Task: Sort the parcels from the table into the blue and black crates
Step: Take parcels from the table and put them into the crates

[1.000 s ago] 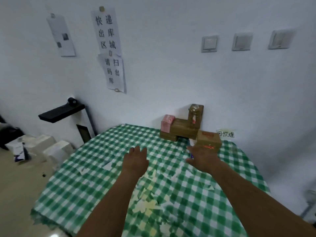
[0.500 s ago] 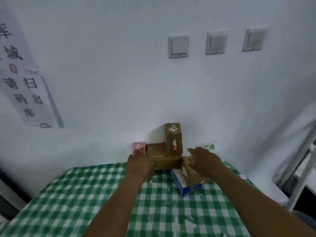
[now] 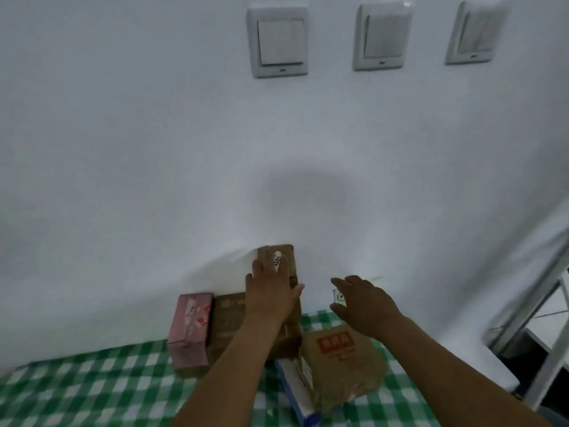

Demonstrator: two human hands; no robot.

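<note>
Tall brown parcel [image 3: 278,255]: upright at the wall, under the left hand's fingers.
Left hand [image 3: 271,292]: fingers straight, flat on that parcel.
Right hand [image 3: 366,306]: spread, holding nothing, above the red-printed parcel [image 3: 338,365].
Pink parcel [image 3: 192,325]: left of the left hand, on the tabletop [image 3: 92,389].
Switches [image 3: 278,41]: 3, above both hands.

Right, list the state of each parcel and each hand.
left hand, fingers straight, laid on the tall brown box
tall brown box, upright
right hand, open, holding nothing
pink box, upright, untouched
red-printed parcel, lying on the blue-and-white box
</note>
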